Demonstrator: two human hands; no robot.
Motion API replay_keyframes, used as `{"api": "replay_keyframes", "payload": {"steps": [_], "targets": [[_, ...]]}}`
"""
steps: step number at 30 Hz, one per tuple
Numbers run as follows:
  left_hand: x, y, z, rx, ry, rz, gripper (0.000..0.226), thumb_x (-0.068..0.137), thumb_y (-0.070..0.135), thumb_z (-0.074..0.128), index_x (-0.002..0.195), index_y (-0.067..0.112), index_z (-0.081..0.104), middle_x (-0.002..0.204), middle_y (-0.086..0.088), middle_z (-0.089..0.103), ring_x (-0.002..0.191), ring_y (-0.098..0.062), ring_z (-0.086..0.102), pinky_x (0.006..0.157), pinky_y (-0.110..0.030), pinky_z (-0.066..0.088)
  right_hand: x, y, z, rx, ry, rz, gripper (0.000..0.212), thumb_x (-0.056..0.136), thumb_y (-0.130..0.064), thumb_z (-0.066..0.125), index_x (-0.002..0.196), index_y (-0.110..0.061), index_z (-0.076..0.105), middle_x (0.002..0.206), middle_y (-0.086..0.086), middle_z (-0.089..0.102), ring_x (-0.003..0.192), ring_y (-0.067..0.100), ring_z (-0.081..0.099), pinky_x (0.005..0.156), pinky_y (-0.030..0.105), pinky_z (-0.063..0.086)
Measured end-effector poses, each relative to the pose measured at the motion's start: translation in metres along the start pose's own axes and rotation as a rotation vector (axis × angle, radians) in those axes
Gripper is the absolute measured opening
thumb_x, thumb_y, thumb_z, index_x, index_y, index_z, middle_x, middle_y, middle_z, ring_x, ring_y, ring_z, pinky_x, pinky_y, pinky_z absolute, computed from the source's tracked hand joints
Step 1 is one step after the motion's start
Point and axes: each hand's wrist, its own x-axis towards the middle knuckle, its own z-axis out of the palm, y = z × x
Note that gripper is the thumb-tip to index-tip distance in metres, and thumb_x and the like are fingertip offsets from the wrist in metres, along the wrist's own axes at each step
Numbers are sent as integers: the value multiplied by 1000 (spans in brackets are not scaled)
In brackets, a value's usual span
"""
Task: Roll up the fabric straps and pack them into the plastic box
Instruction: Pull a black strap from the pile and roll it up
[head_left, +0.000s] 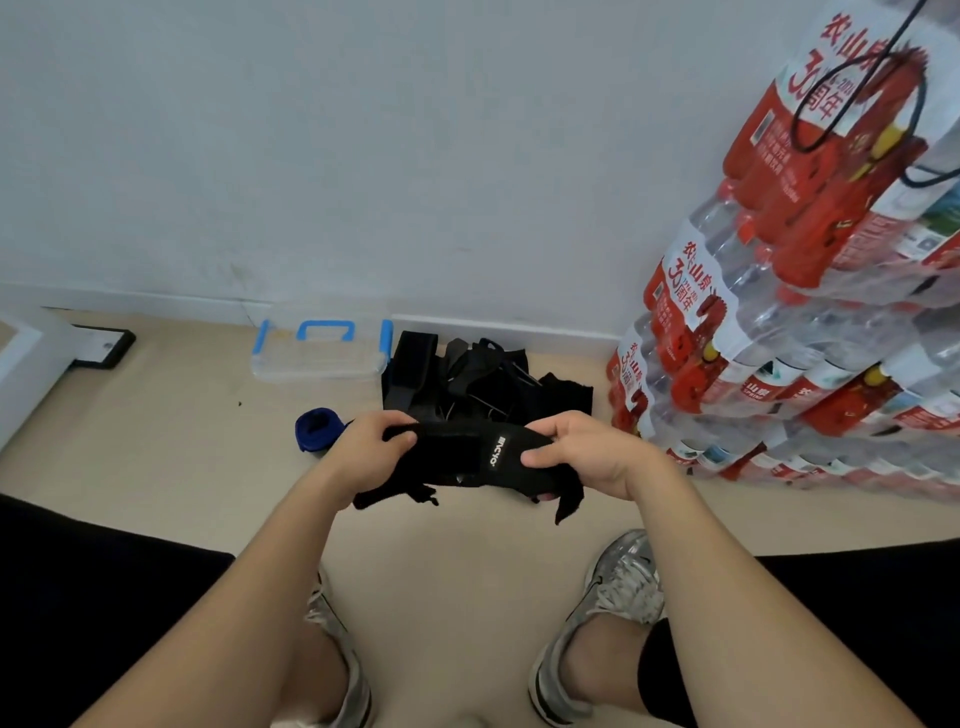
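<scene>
At the centre of the frame we find the black strap (462, 457) held level above the floor (197, 478), one hand at each end. The left hand (371, 449) grips the left end, with its fingers curled over the top edge of the fabric. The right hand (587, 457) grips the right end, with the thumb pressed on the near face and the other fingers wrapped behind. A white printed label sits near the middle of the strap, and loose ends hang below both hands. Above the hands in the frame, a pile of black straps (467, 379) lies on the floor against the wall. The clear plastic box (317, 368), with blue latches and a blue handle, stands just left of that pile, also against the wall; we cannot tell what, if anything, is in it. A rolled blue strap (316, 428) lies on the floor just beside the left hand. Shrink-wrapped packs of water bottles (779, 338) are stacked along the right edge of the frame. Two grey shoes (615, 592) appear at the bottom.
</scene>
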Motion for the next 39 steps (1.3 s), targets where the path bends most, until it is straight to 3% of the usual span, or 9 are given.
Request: {"api": "replay_keyframes", "payload": {"steps": [3,6,10,17,25,29,34,36,39], "targets": [[0,-10,0,162,-180,-45,33,108,2,55,104,29,73,104,2,75,94,-12,72,71,-16,51,10,11,6,-138,57,92,40,96,11,58,118,-15,81,102,22,81,83,29,81,53,27,54],[0,-19,4,203,-415,-97,30,105,-1,58,113,24,72,112,-4,78,102,-20,74,89,-27,59,20,29,12,-212,206,141,43,89,10,52,107,-15,82,86,18,76,63,22,73,44,26,41],[5,-30,10,262,-540,-123,50,89,-14,54,118,24,69,110,-2,79,96,-19,74,84,-31,60,32,55,16,-394,347,168,37,90,8,52,106,-14,77,81,18,76,60,25,75,47,29,51],[14,-91,30,491,-246,-193,34,88,-5,57,94,28,62,103,0,64,85,-15,61,63,-23,50,50,100,17,-812,316,257,20,101,-10,63,120,-13,70,112,16,70,90,32,77,77,43,67],[42,-124,62,869,10,-177,41,93,11,65,130,20,51,128,-8,49,115,-31,52,94,-41,50,77,129,19,-983,216,381,31,106,-16,56,136,-9,60,131,18,64,116,36,66,97,41,57],[85,-101,74,362,134,-157,43,97,12,67,138,14,54,129,-8,55,116,-28,59,98,-41,52,86,130,13,-1035,220,474,30,102,-19,60,132,-12,59,131,13,63,117,33,65,94,39,56],[143,-71,80,-479,232,-453,66,100,17,75,153,11,35,128,-6,57,114,-22,61,102,-38,50,104,119,9,-970,489,457,9,102,-24,60,102,-14,60,112,10,69,102,32,68,77,34,51],[158,-69,80,-573,289,-547,69,98,16,77,154,9,38,137,-13,54,124,-30,62,110,-47,54,112,112,7,-863,641,408,19,102,-27,59,95,-11,64,98,10,70,89,33,69,70,34,52],[162,-62,82,-681,381,-538,50,98,6,73,137,15,44,128,-20,61,105,-31,76,93,-43,64,120,98,6,-800,816,303,16,97,-27,60,89,-13,63,81,5,65,73,28,64,64,35,54]]}}
